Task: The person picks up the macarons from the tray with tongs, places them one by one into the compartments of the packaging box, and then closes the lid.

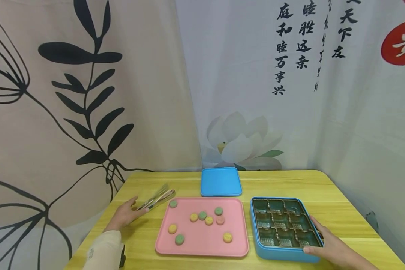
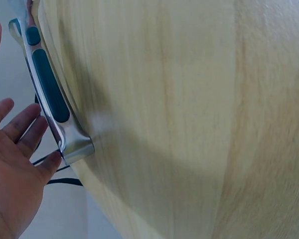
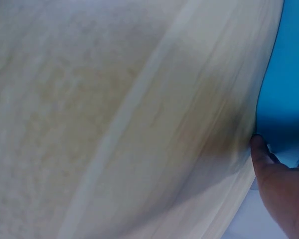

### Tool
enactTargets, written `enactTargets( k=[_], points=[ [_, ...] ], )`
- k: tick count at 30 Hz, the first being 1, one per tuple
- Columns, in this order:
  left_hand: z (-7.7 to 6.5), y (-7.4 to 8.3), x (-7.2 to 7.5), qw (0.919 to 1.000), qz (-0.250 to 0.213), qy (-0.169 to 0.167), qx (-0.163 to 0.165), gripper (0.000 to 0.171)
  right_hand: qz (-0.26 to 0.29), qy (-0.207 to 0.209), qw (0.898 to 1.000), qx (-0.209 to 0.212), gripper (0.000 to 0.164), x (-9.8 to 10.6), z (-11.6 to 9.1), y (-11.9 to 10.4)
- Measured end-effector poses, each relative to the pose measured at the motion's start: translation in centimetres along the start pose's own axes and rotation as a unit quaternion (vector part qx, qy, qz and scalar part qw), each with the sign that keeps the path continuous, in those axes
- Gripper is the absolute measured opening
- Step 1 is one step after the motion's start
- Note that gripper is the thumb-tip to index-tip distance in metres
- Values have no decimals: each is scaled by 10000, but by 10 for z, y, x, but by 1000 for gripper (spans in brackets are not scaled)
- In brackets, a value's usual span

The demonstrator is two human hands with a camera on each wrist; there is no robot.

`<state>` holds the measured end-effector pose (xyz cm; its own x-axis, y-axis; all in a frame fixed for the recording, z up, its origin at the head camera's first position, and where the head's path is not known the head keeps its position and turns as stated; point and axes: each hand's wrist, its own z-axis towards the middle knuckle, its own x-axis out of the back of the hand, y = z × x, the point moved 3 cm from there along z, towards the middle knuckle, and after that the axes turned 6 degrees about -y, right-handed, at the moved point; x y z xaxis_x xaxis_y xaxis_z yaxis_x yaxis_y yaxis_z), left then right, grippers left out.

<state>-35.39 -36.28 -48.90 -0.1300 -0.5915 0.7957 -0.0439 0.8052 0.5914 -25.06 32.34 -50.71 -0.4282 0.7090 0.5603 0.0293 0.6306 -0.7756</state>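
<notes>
Printed cloth (image 1: 155, 112) hangs behind the yellow wooden table (image 1: 283, 183). For a secure grasp, I'd curl my left hand (image 1: 128, 214), fingers spread and holding nothing, squarely round the silver, teal-inlaid tongs (image 2: 51, 84) left of the pink tray (image 1: 202, 246). My right hand (image 1: 329, 240) grips the blue box (image 1: 280, 254) at its near-right corner.

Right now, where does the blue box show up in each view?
Head: the blue box stands at lower right, beside the pink tray.
Left wrist: not in it.
Right wrist: cut off at the right edge, above the right hand.
Shared landmark: the wooden table, visible in all three.
</notes>
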Motion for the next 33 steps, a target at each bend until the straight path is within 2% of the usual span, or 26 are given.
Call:
enactTargets(
  k=[12,22,33],
  points=[
    [6,-5,-4,10000,14,17,-13,101,196,-113,9997,-66,103,-2,0,3],
    [8,-12,-4,9996,-272,37,67,96,226,-158,9996,-81,102,-4,1,6],
    [10,-11,-5,9988,-468,125,-31,66,405,-176,9990,-29,103,-5,-2,3]
  ],
)
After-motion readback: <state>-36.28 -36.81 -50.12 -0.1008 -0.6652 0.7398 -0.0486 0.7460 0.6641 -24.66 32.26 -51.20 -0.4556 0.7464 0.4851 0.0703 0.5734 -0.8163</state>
